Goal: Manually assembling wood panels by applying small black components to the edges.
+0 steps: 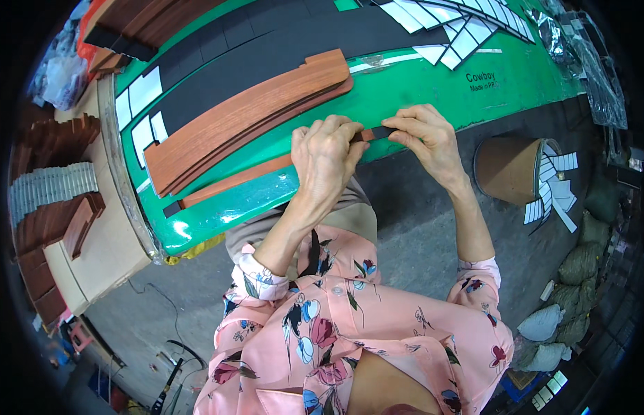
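Note:
My left hand (323,153) is closed round a narrow reddish-brown wooden strip (239,179) near its right end. The strip runs along the near edge of the green tabletop, and a black pad (173,209) covers its left end. At the right end, the thumb and fingertips of my right hand (425,138) pinch a small black pad (381,132) against the wood. Just beyond the strip lies a stack of wider reddish-brown wooden pieces (252,119) with notched ends.
Black sheets (225,66) and white-backed cut strips (467,34) lie on the green table (432,93). More wooden pieces (55,149) are stacked on the left. A brown bin (507,168) with white-backed scraps stands on the floor at right, near filled sacks (578,277).

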`<action>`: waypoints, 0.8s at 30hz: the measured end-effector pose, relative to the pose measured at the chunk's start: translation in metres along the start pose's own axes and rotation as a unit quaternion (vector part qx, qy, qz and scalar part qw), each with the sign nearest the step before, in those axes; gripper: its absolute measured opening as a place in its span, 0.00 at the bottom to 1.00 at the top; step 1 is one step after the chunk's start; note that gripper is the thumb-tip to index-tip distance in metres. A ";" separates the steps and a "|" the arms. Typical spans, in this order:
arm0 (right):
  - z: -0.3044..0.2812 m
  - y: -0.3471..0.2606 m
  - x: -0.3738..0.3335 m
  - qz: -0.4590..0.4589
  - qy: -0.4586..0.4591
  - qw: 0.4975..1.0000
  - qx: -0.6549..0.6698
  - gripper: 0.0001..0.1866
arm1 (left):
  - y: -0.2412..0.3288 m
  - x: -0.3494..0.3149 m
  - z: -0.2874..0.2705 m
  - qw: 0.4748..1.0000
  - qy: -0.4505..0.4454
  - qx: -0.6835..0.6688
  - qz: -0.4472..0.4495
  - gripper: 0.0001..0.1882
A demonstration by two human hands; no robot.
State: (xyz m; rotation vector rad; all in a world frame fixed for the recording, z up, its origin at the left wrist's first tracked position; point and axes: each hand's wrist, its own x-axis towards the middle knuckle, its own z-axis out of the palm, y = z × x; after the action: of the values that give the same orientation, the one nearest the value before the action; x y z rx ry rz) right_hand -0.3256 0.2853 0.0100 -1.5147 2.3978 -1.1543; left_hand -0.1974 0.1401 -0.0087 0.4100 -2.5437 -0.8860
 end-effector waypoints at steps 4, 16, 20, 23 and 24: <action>0.003 0.000 0.002 -0.035 0.006 0.999 -0.028 0.11 | 0.001 0.003 -0.001 1.000 0.004 -0.001 -0.011 0.10; 0.008 0.004 0.005 -0.080 0.004 0.994 -0.069 0.13 | 0.003 0.002 -0.002 1.000 -0.008 0.008 -0.025 0.11; 0.008 0.002 0.006 -0.077 0.001 0.995 -0.070 0.13 | 0.002 0.002 -0.001 1.000 -0.005 0.009 -0.024 0.12; 0.009 0.002 0.007 -0.084 0.003 0.994 -0.073 0.14 | 0.001 0.001 -0.001 1.000 -0.001 0.009 -0.021 0.12; 0.010 0.002 0.007 -0.084 0.003 0.994 -0.074 0.14 | 0.001 0.001 -0.001 1.000 -0.001 0.009 -0.021 0.12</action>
State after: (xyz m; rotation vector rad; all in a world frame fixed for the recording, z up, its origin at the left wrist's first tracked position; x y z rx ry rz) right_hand -0.3264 0.2747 0.0043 -1.7910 2.4477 -1.0297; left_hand -0.1982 0.1398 -0.0067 0.4691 -2.5561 -0.8795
